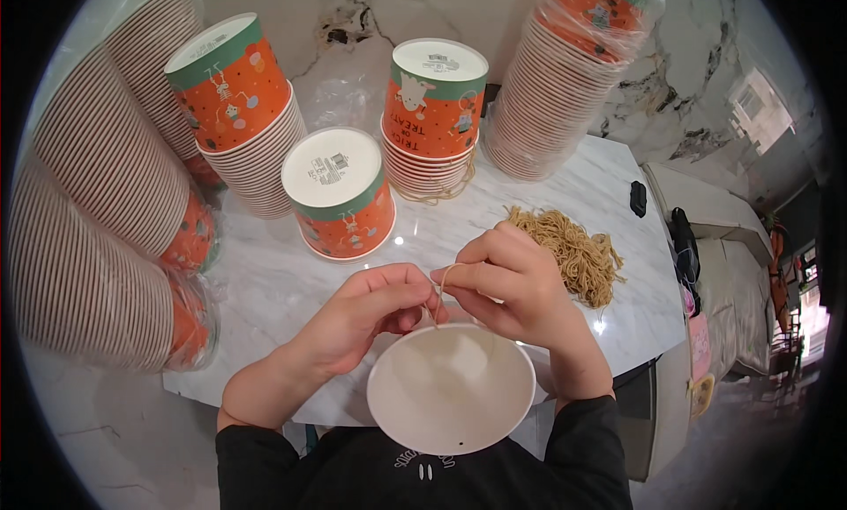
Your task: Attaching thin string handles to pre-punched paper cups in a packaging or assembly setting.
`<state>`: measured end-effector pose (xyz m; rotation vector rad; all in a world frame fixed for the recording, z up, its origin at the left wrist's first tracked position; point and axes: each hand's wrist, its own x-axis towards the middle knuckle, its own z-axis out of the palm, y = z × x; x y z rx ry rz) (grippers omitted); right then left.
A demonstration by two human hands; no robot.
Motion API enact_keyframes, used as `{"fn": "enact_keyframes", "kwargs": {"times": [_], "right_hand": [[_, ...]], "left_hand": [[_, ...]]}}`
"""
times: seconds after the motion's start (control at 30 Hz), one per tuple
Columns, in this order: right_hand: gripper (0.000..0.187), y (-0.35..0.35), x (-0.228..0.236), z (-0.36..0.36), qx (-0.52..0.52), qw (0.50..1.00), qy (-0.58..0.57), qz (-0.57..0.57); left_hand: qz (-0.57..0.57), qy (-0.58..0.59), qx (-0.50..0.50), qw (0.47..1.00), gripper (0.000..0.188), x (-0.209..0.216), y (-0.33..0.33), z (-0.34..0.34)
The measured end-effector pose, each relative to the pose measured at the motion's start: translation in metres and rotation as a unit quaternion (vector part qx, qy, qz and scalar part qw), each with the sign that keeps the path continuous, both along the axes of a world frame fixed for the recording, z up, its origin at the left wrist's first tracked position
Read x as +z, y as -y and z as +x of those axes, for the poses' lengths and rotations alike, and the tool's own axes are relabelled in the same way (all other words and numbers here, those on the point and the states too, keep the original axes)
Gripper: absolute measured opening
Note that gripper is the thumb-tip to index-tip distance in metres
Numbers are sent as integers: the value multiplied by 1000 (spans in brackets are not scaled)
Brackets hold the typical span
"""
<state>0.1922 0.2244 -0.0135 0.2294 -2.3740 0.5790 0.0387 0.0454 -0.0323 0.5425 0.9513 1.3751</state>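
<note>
A white paper bucket (452,391) stands tilted against my shirt at the table's near edge, its open mouth facing up at me. A small dark hole shows near its close rim. Above its far rim, a thin tan cord (438,300) runs between my hands. My left hand (357,316) pinches the cord between thumb and fingers. Opposite it, my right hand (512,281) pinches a loop of the same cord. Fingers hide where the cord meets the bucket. A heap of tan cords (578,256) lies just beyond my right hand.
Upside-down orange and green buckets stand behind my hands: a single low one (340,188) and two stacks (432,113) (251,131). Tall plastic-wrapped bucket stacks line the left (97,272) and back right (556,95). A small black object (638,198) sits near the marble table's right edge.
</note>
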Motion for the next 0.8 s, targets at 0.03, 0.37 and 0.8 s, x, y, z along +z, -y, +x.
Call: {"fn": "enact_keyframes", "kwargs": {"times": [0.03,0.37,0.8], "right_hand": [[26,-2,0,0,15,999,15,-38],[15,-3,-2,-4,60,983,82,-154],[9,0,0,-3,28,927,209,-311]], "left_hand": [[0,0,0,1000,16,0,0,0],[-6,-29,15,999,16,-6,-1,-3],[81,-147,82,982,16,-9,-10,-3]]}}
